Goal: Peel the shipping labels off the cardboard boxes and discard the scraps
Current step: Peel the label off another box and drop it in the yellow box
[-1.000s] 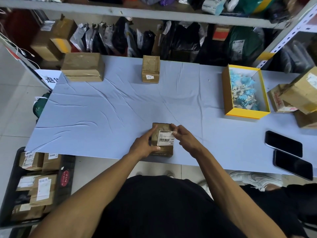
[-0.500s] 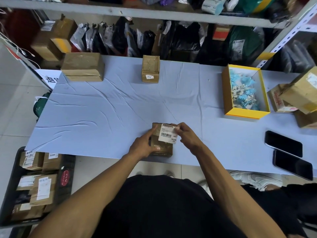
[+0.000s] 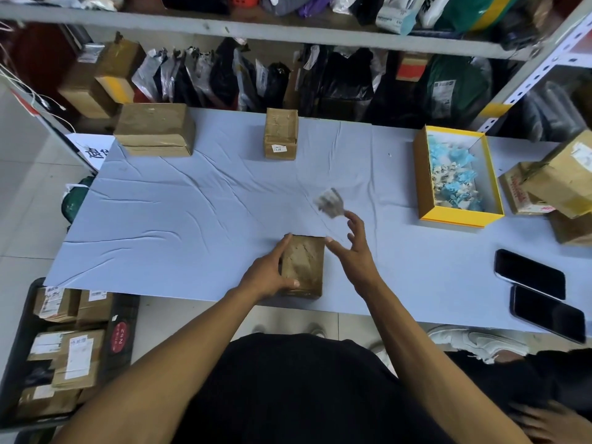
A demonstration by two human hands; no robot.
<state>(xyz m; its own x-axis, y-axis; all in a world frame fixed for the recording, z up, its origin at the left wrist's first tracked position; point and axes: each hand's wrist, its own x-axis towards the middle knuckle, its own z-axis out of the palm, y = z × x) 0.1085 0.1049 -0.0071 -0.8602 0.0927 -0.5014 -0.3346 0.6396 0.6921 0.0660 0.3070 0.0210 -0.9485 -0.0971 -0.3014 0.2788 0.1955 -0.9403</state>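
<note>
left hand [image 3: 270,273] clamps the small cardboard box [image 3: 302,265] at the near table edge [image 3: 192,283], its top bare and scuffed. right hand [image 3: 354,251] spread wide, fingers splayed, holding nothing. blurred label scrap [image 3: 330,202] sits just beyond its fingertips, well short of the yellow scrap box [image 3: 419,174].

On the table: 3 plain cardboard boxes [image 3: 302,267] [image 3: 281,133] [image 3: 156,129], 1 yellow scrap box [image 3: 422,174], 2 phones [image 3: 530,274] [image 3: 548,313], 1 blurred loose label [image 3: 330,202]. Right edge: about 3 stacked boxes [image 3: 563,174]. Floor crate [image 3: 123,318]: several labelled boxes, count unclear.
</note>
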